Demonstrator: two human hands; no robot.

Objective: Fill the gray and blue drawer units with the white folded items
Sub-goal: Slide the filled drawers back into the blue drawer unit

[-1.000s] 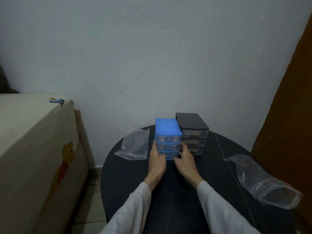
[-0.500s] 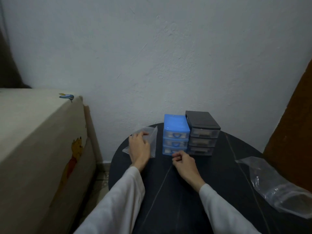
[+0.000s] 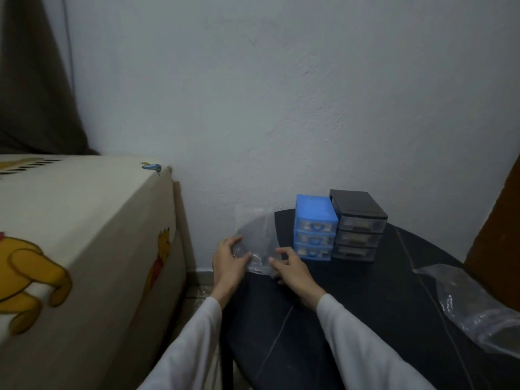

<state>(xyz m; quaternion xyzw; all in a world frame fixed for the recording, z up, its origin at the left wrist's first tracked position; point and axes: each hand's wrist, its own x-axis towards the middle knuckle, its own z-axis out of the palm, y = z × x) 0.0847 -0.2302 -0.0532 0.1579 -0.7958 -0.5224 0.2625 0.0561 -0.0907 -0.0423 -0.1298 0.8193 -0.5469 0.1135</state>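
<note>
Hands meeting on a clear plastic bag [image 3: 254, 235] at the near-left rim of the round black table [image 3: 365, 319]. Left hand [image 3: 229, 263] pinching the bag's lower left edge between thumb and curled fingers; right hand [image 3: 292, 267] pinching its lower right part, fingers bent over the crumpled film. Bag standing up from that grip, upper half lifting past the table rim toward the wall. Looking empty, though too sheer to be sure; no white folded items showing loose anywhere.

Sitting side by side at the back of the table, touching: blue drawer unit [image 3: 315, 226] on the left, gray drawer unit [image 3: 358, 223] on the right, every drawer pushed in, pale contents dimly showing through the clear fronts.

Judging by the look: bag weighing next to nothing, limp, slippery, collapsing unless held at two points; best taken at the mouth edge, one side per hand. Drawer units likely light and stiff, apt to slide when a drawer is pulled, so bracing the top with the spare hand. Lying well apart at the right edge, a second clear bag [image 3: 478, 308].
</note>
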